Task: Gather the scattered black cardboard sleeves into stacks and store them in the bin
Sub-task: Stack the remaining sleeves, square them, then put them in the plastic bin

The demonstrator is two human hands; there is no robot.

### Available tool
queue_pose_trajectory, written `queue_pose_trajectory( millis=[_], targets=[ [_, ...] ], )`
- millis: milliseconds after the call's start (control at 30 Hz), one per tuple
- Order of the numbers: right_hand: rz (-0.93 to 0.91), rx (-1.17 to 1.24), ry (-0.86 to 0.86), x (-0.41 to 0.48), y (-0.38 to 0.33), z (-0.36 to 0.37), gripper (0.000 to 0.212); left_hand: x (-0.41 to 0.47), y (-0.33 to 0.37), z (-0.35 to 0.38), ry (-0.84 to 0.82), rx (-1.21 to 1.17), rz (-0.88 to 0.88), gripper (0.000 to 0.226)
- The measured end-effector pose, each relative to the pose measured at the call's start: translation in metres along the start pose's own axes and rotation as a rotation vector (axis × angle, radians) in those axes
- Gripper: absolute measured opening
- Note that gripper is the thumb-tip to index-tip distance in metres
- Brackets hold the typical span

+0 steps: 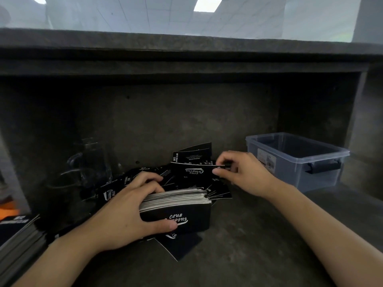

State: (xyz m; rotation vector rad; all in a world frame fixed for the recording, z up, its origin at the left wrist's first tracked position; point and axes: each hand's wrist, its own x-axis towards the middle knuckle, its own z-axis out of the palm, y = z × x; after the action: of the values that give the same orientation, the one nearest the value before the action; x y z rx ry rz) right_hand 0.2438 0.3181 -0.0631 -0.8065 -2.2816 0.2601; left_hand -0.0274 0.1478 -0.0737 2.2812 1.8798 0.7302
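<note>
A thick stack of black sleeves (184,206) with white lettering stands on edge on the dark counter, low in the middle. My left hand (124,212) grips its left end, thumb on the front face and fingers over the top. Behind it lies a loose pile of scattered sleeves (149,175), some leaning against the back wall. My right hand (240,170) pinches the right end of a single sleeve (196,169) lifted above the pile. A clear plastic bin (323,160) with black handles stands at the right; nothing shows inside it.
One sleeve (182,245) lies flat in front of the stack. Another stack of sleeves (18,237) sits at the left edge, with something orange (8,212) behind it. Glass mugs (89,162) stand at the back left. A dark wall and a shelf overhang close the back.
</note>
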Motion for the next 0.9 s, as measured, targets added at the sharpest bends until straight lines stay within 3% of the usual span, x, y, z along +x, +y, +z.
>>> queue_pose_trajectory(
  millis=[200,300,367,400,500,567,633,767,833,900],
  targets=[
    [0.171,0.429,0.097,0.005,0.002,0.003,0.013,0.000,0.002,-0.001,0.002,-0.007,0.014,0.058],
    [0.211,0.525,0.105,0.003,-0.005,0.004,0.030,0.000,0.003,-0.001,0.013,-0.036,0.002,0.057],
    [0.202,0.503,0.153,0.003,-0.004,0.008,0.018,0.000,0.003,-0.002,0.005,-0.042,-0.024,0.064],
    [0.200,0.508,0.154,0.003,-0.004,0.011,0.023,0.000,0.003,-0.002,0.002,-0.045,-0.036,0.068],
    [0.241,0.638,0.045,0.004,-0.008,0.018,0.052,-0.001,0.003,-0.002,0.019,-0.053,-0.015,0.066],
    [0.228,0.701,-0.055,0.003,-0.014,0.022,0.039,-0.002,0.003,-0.001,0.037,-0.053,-0.012,0.065],
    [0.212,0.716,-0.177,0.001,-0.019,0.028,0.023,-0.003,0.003,0.001,0.051,-0.055,-0.011,0.070],
    [0.145,0.717,-0.324,-0.003,-0.026,0.032,0.023,-0.003,0.004,0.000,0.023,-0.096,-0.012,0.095],
    [0.162,0.709,-0.251,0.001,-0.025,0.030,0.027,-0.002,0.004,-0.001,-0.039,-0.045,0.016,0.089],
    [0.131,0.516,-0.138,0.004,-0.011,0.032,0.029,-0.001,0.004,-0.001,-0.072,-0.014,0.047,0.076]
  ],
)
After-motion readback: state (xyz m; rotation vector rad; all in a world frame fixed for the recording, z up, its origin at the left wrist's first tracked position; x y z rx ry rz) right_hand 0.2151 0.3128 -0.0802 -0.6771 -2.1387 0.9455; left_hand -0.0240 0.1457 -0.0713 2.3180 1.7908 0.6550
